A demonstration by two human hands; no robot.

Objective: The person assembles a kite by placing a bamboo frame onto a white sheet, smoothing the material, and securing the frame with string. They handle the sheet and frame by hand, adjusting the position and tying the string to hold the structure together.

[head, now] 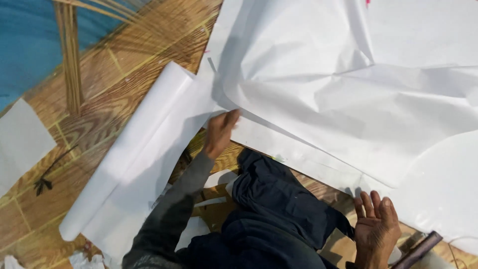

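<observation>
A large white sheet (348, 89) lies creased across the wood-patterned floor, filling the upper right. My left hand (220, 130) reaches forward and pinches its near edge, close to where a partly unrolled white roll (134, 149) meets it. My right hand (376, 230) rests lower right, palm up and fingers spread, holding nothing, right at the sheet's lower edge. My dark trouser knee (279, 199) lies between the two hands.
A small white scrap (22, 139) lies at the left edge. White offcuts (211, 201) sit beside my knee. A dark narrow tool (418, 249) lies at the lower right. A blue area (30, 40) shows at the upper left.
</observation>
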